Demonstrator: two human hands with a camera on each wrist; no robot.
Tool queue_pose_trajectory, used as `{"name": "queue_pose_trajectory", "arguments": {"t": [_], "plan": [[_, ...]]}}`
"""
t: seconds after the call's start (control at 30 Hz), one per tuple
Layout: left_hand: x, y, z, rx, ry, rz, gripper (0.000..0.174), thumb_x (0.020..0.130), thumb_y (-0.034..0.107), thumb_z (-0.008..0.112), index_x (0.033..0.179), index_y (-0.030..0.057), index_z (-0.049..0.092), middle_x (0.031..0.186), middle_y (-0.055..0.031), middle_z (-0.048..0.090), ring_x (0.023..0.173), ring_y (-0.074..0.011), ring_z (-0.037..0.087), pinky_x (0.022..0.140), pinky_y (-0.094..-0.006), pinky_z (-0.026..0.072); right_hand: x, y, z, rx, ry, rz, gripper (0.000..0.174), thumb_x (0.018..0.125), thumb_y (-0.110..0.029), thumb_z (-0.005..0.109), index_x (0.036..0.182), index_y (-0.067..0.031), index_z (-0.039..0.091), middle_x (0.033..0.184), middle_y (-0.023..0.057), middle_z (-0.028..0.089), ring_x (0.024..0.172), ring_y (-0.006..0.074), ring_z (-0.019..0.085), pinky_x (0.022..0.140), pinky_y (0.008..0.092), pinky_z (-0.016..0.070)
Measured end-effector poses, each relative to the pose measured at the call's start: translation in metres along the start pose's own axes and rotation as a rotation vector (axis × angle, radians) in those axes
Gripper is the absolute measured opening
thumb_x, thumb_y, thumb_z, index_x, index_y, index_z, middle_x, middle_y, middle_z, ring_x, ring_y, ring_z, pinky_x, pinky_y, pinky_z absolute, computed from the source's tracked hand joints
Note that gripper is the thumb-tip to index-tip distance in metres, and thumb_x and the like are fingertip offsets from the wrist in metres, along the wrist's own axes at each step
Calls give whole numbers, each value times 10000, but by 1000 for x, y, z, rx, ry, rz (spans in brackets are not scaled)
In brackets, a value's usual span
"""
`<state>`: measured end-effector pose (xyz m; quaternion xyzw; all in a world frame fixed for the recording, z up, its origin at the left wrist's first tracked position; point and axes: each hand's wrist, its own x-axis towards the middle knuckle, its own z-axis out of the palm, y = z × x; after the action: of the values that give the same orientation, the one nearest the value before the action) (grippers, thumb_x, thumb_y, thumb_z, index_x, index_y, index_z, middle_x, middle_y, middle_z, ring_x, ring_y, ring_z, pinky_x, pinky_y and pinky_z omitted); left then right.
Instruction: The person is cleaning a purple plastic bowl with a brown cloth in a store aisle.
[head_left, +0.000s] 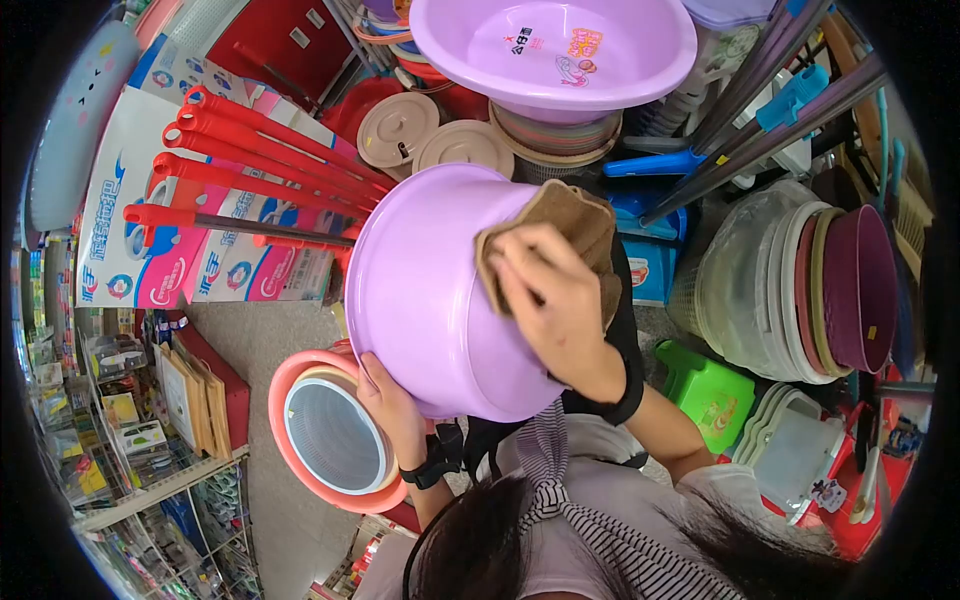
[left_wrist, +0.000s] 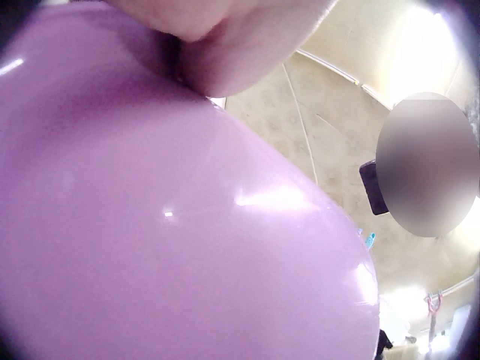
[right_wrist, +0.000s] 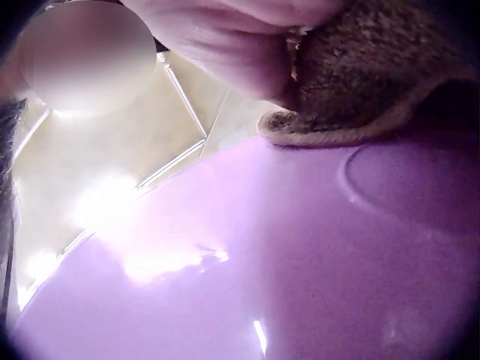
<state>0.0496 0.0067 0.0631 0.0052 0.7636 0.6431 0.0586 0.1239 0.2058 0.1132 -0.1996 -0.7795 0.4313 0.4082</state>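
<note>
A glossy purple basin [head_left: 430,290] is held tilted in front of the person's chest, its outer side facing up in the head view. The left hand [head_left: 392,408] grips it at its lower left edge, with some fingers hidden behind the plastic. Over the basin's right part, the right hand [head_left: 550,300] holds a folded brown cloth [head_left: 568,225] against the surface. The right wrist view has the cloth [right_wrist: 367,75] bunched at the fingers, its pale edge lying on the purple plastic [right_wrist: 225,247]. In the left wrist view, part of the left hand [left_wrist: 240,45] overlaps the basin [left_wrist: 187,225].
Red-handled poles [head_left: 260,185] jut in from the left, beside printed boxes [head_left: 150,230]. Another purple basin [head_left: 550,45] tops a stack ahead. Nested tubs [head_left: 810,290] and a green stool [head_left: 705,395] stand right. A pink basin [head_left: 285,440] sits below left, near shelves [head_left: 160,490].
</note>
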Motion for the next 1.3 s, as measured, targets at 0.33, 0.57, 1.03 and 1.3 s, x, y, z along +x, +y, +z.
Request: {"name": "queue_pose_trajectory", "arguments": {"t": [0.33,0.57,1.03,1.3], "plan": [[-2,-7,0,-57,0,-24,439,1096,305,389,1118,-68,618,949,-67,677,822,-106,590,752,-260,486,-2,1,1,-12,-59,-59,147,871,-20,653,1018,-14,645,959,101,634,793,296,659,671,358,524],[0,-9,-9,-42,-81,-77,443,1094,333,393,1229,-56,557,1113,-100,656,966,-141,617,861,-287,503,-10,-9,-1,-6,-123,-124,156,868,-20,646,1024,-14,650,960,102,635,798,297,665,687,360,535],[-7,-4,0,-69,35,-44,431,1095,316,392,1058,-49,618,927,-57,671,810,-94,589,742,-253,484,6,9,-1,-35,-45,18,167,893,-41,636,1059,-26,648,969,114,635,829,320,659,709,375,526],[-5,-5,-1,-98,6,-59,439,1093,331,399,1083,-49,618,963,-65,679,836,-101,601,762,-252,489,3,4,1,-35,-70,-19,174,893,-45,638,1067,-34,643,990,117,640,821,341,652,689,383,522]]}}
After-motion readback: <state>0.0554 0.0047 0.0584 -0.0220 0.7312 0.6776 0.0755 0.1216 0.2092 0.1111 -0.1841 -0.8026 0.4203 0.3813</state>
